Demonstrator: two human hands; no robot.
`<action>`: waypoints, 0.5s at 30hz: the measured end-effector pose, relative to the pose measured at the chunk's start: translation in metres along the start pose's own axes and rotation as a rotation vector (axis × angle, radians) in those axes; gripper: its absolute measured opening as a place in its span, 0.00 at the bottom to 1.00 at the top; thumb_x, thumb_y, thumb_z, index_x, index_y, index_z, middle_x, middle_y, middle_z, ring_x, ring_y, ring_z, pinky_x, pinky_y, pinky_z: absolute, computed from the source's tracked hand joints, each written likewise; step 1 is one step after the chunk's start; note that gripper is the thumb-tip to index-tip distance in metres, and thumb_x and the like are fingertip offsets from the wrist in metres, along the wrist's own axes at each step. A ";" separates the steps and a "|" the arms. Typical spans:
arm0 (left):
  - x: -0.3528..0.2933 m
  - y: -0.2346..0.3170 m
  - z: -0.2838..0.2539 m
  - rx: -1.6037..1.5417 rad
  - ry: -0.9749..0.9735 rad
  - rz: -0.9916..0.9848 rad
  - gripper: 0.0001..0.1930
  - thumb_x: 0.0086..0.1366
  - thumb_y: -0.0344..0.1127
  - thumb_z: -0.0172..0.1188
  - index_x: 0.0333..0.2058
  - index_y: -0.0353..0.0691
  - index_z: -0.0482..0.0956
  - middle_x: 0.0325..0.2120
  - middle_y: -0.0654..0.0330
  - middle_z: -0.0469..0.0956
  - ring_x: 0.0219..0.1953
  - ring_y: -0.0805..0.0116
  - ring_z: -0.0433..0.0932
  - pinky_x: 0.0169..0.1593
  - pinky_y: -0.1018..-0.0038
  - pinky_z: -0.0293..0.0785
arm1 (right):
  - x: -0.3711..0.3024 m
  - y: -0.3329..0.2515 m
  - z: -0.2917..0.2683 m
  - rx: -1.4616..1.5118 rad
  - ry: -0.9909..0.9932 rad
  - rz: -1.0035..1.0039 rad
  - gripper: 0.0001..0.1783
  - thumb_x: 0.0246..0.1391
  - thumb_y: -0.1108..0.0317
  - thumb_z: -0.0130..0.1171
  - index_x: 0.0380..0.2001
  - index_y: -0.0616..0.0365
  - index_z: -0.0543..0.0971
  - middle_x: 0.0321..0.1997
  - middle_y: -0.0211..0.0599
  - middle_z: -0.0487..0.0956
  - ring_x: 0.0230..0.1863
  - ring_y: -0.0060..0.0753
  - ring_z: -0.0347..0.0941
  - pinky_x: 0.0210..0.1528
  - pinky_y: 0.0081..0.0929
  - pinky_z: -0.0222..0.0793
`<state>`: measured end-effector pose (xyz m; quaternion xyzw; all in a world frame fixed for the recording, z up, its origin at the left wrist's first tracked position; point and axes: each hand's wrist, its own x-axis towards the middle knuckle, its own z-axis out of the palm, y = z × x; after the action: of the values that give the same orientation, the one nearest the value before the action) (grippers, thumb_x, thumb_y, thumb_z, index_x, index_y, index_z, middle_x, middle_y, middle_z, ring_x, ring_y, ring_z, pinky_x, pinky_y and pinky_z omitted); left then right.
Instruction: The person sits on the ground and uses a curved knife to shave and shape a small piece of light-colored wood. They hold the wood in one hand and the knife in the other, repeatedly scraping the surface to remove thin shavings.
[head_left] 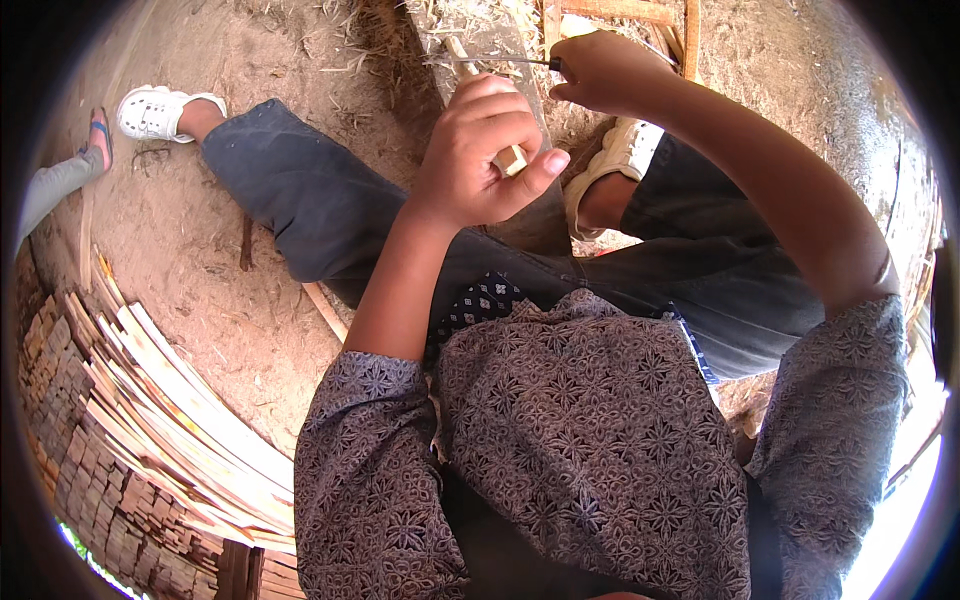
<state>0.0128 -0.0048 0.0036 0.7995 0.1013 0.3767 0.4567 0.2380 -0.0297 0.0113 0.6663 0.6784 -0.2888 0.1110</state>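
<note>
My left hand [475, 145] is closed around a pale wooden stick [457, 52]. One end of the stick shows past my knuckles and the other beside my thumb. To its right, my right hand [612, 72] grips a knife with a thin metal blade [512, 60]; the fingers cover most of its handle. The blade reaches leftward across the stick's far end and seems to touch it. Under both hands lies a long, thick wooden beam [550, 205], partly hidden by my left hand.
Wood shavings [350, 60] litter the dirt floor around the beam. A wooden frame [692, 40] stands beyond my right hand. At the lower left are long wooden strips [190, 410] and stacked wood pieces [110, 490]. Another person's sandaled foot [100, 140] is at far left.
</note>
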 end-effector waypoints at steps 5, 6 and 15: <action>0.000 0.000 -0.004 0.012 -0.029 -0.051 0.19 0.62 0.43 0.66 0.17 0.42 0.71 0.17 0.63 0.70 0.24 0.60 0.68 0.39 0.66 0.67 | -0.001 -0.007 -0.014 -0.053 0.073 0.015 0.18 0.58 0.53 0.65 0.37 0.59 0.82 0.31 0.46 0.84 0.36 0.55 0.83 0.40 0.51 0.77; 0.002 0.001 -0.004 0.014 -0.028 -0.047 0.19 0.62 0.42 0.66 0.17 0.42 0.71 0.17 0.62 0.70 0.24 0.60 0.68 0.39 0.66 0.67 | 0.006 -0.004 -0.004 -0.070 0.127 -0.026 0.17 0.58 0.56 0.65 0.38 0.60 0.83 0.31 0.47 0.85 0.36 0.56 0.83 0.40 0.51 0.78; 0.001 0.002 -0.002 0.001 0.061 -0.011 0.16 0.58 0.38 0.63 0.17 0.41 0.70 0.16 0.61 0.69 0.23 0.62 0.67 0.34 0.66 0.67 | 0.097 0.016 0.034 -0.149 -0.136 0.124 0.12 0.50 0.70 0.59 0.36 0.65 0.85 0.34 0.58 0.85 0.37 0.58 0.84 0.41 0.49 0.80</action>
<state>0.0115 -0.0038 0.0065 0.7873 0.1200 0.3982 0.4551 0.2367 0.0329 -0.0719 0.6757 0.6465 -0.2747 0.2238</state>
